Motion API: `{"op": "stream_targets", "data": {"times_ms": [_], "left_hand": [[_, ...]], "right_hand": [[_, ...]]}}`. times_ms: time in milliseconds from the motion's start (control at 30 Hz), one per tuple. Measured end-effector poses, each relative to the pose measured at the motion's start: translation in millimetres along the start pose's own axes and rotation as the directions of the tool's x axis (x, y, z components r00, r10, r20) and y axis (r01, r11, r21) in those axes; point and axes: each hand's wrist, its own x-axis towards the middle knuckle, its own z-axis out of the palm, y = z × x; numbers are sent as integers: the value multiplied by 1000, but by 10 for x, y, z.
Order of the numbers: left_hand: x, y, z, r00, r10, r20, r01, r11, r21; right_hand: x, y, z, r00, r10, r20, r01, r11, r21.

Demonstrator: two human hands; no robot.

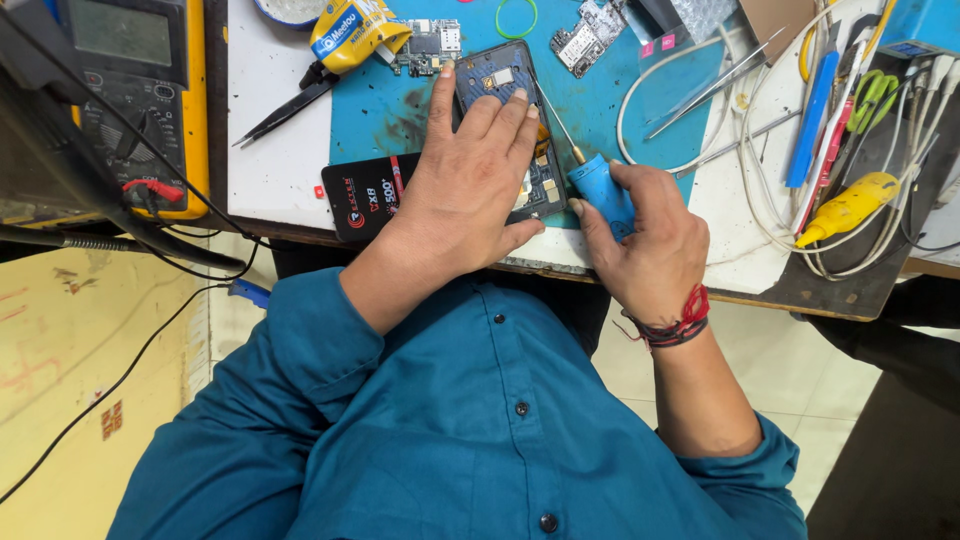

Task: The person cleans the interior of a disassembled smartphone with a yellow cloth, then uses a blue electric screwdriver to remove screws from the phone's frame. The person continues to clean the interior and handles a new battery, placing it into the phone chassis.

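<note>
- Head cam, so I'm looking straight down: my left hand (468,190) lies flat with fingers spread, pressing down on the opened phone (510,110) on the blue mat (385,110).
- My right hand (650,240) is wrapped tight around the blue-handled screwdriver (600,190), its tip resting on the phone's right edge.
- Yellow multimeter (130,100) sits far left, tweezers (285,112) just off the mat, loose circuit board (590,35) up top.
</note>
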Motion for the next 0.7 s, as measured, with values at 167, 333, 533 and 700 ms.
{"op": "stream_targets", "data": {"times_ms": [167,333,533,700], "left_hand": [[9,4,-9,1000,-12,27,12,1000,-10],[5,17,-8,1000,-11,9,11,1000,15],[12,2,5,1000,-15,12,15,1000,9],[13,-8,20,1000,-2,7,2,1000,15]], "right_hand": [[-27,-120,-27,997,68,18,-68,997,-24],[-75,-325,-9,992,127,9,-126,987,-98],[-99,-460,42,988,153,-28,-155,983,-94],[-135,-492,53,985,171,-34,-173,979,-107]]}}
